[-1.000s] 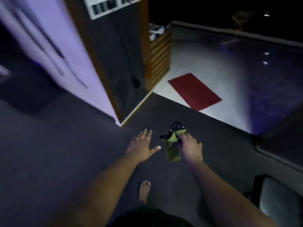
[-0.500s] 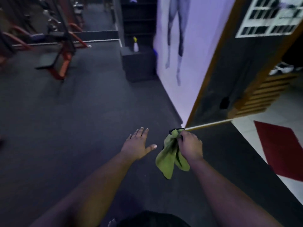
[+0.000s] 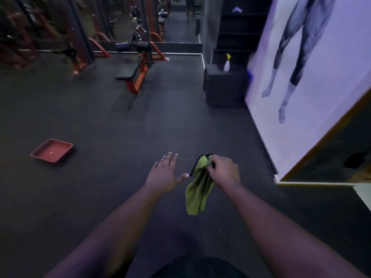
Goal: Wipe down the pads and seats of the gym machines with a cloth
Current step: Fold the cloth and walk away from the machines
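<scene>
The soft lime-green wiping cloth with a dark edge (image 3: 197, 189) hangs just right of the middle of the frame, low down, bunched at its top in your right hand (image 3: 224, 171) and drooping freely below it over the dark rubber gym floor (image 3: 112, 125). Your right hand's fingers are curled round the cloth's upper fold, knuckles up, pinching it tight. Just to the left, your left hand (image 3: 165, 173) is held flat and palm down, fingers straight and close together, thumb spread out toward the cloth; the thumb tip sits just beside the cloth's dark edge, and you cannot tell from here whether it touches. That hand holds nothing. Both bare forearms run down to the bottom of the frame. Out at the left edge, at mid-height, a shallow red rectangular plastic tray (image 3: 66, 152) lies on the floor, well apart from your hands; only a small pale speck shows on its bottom, too small to identify. In the upper middle stands an orange-framed gym bench with a flat black padded seat (image 3: 126, 72), with black roller pads behind it and more red and dark machine frames blurred across the upper left. In the upper right, a black cube-shaped box (image 3: 224, 86) sits against the pale wall poster of muscular legs (image 3: 297, 63), and a white spray bottle with a yellow trigger head (image 3: 227, 64) stands upright on the box's top.
</scene>
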`<state>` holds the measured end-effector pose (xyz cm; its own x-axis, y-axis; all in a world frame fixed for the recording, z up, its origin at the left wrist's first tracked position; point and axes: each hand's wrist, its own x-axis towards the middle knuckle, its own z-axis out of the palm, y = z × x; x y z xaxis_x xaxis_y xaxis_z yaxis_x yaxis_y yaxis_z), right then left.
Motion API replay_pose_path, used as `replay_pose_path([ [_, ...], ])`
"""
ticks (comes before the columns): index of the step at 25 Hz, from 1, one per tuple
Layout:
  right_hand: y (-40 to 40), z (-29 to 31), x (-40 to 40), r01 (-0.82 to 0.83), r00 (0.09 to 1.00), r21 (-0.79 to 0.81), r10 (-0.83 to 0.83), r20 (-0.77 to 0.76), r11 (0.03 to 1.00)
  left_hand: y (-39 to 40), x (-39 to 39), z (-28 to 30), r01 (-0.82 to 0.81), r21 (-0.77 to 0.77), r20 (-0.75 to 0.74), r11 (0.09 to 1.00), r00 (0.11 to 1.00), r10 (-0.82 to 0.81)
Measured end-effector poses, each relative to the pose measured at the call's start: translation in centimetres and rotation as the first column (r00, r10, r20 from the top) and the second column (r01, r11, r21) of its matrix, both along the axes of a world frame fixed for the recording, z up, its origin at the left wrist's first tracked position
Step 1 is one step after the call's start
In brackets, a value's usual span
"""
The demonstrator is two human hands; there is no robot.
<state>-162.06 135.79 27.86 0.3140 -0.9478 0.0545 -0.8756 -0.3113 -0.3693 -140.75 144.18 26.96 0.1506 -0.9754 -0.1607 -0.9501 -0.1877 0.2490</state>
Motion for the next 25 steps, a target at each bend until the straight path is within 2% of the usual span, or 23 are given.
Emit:
replay_pose_path([
  [6, -3.7, 0.2, 12.7, -0.19, 0.962, 0.046, 0.176, 0.21, 0.981, 0.2, 10.6, -0.3, -0.23, 0.013, -0.042, 0.973, 0.972, 0.23],
  [10, -7.7, -0.5, 20.7, -0.356, 0.855, 0.162, 0.251, 0.453, 0.92, -1.1, 16.3, -1.0, -0.341, 0.022, -0.092, 0.94, 0.936, 0.341],
  [13, -10.9, -0.4, 26.4, -0.598, 0.693, 0.238, 0.345, 0.633, 0.765, -3.6, 20.1, -0.4, -0.433, 0.054, -0.305, 0.9, 0.851, 0.428],
  [16, -14.2, 0.7, 31.9, -0.766, 0.568, 0.29, 0.392, 0.724, 0.573, -6.0, 23.6, 0.2, -0.555, 0.107, -0.581, 0.825, 0.638, 0.505],
  [18, -16.0, 1.5, 35.4, -0.823, 0.518, 0.319, 0.392, 0.761, 0.469, -6.9, 25.8, 0.5, -0.644, 0.104, -0.71, 0.758, 0.486, 0.51],
  [20, -17.4, 1.9, 39.0, -0.852, 0.49, 0.326, 0.403, 0.773, 0.411, -7.5, 28.1, 0.7, -0.712, 0.085, -0.782, 0.697, 0.386, 0.489],
  [23, -18.7, 2.5, 43.5, -0.853, 0.507, 0.338, 0.475, 0.719, 0.398, -7.6, 32.1, 1.3, -0.779, 0.02, -0.779, 0.627, 0.381, 0.498],
  [25, -19.8, 2.6, 47.0, -0.837, 0.547, 0.325, 0.645, 0.533, 0.44, -7.7, 35.4, 1.3, -0.81, -0.058, -0.738, 0.584, 0.429, 0.521],
])
